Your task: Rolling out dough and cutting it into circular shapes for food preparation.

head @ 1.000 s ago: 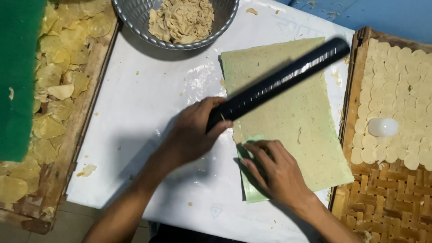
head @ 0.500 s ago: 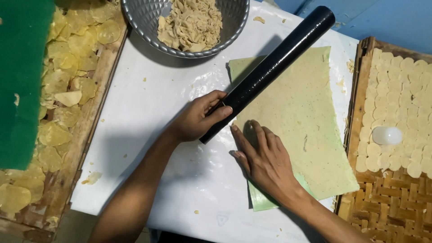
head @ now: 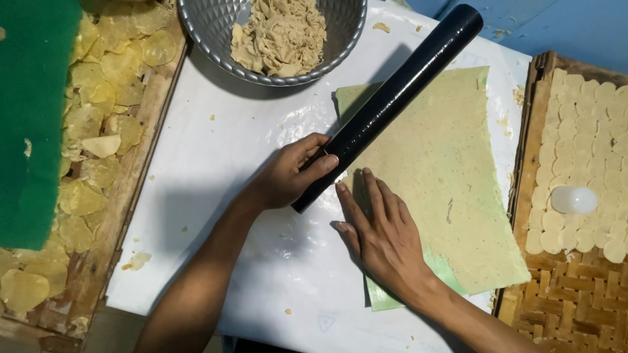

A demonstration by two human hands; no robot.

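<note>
A long black rolling pin (head: 399, 95) lies slanted across a thin sheet of greenish dough (head: 445, 183) spread on green plastic over a white board (head: 216, 196). My left hand (head: 291, 176) grips the pin's near end. My right hand (head: 379, 235) lies flat, fingers spread, on the near left part of the dough sheet, just below the pin.
A grey plastic basket (head: 209, 33) of beige dough scraps stands at the top. A wooden tray (head: 111, 216) of pale yellow round crackers is on the left beside a green surface (head: 29, 117). On the right, a woven bamboo tray (head: 575, 294) holds several small dough rounds and a clear cup (head: 573, 199).
The rolling pin has moved away from me, up the dough sheet toward the basket. My right hand has slid up with it and flattened on the dough.
</note>
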